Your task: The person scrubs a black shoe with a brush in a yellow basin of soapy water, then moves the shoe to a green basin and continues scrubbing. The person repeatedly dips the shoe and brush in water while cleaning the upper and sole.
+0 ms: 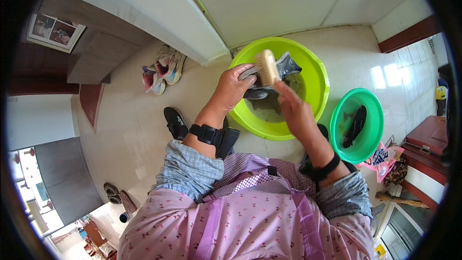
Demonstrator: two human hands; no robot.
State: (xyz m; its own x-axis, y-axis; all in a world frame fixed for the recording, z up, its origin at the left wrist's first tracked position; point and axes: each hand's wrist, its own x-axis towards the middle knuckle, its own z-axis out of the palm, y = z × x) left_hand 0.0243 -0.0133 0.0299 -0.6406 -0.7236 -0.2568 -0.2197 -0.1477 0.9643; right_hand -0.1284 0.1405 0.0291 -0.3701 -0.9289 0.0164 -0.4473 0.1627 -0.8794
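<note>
A wet black-and-grey cloth item [288, 65], apparently a shoe, is gripped by my left hand [234, 85] over a yellow-green plastic basin [319, 79]. Its lower rounded part shows beneath my fingers. My right hand [296, 113] grasps a pale wooden scrubbing brush [267, 68], bristles facing left against the item. Slight blur covers the right hand, and the brush hides the item's middle. Murky, foamy water [267, 112] lies in the basin below both hands.
Right of the basin, a green plastic basin [379, 126] holds a black shoe [355, 126] in water. A pink printed bag [382, 160] lies beside it. Pale sneakers [166, 66] and a black shoe [175, 122] sit on the tiled floor to the left. A wall rises behind the basin.
</note>
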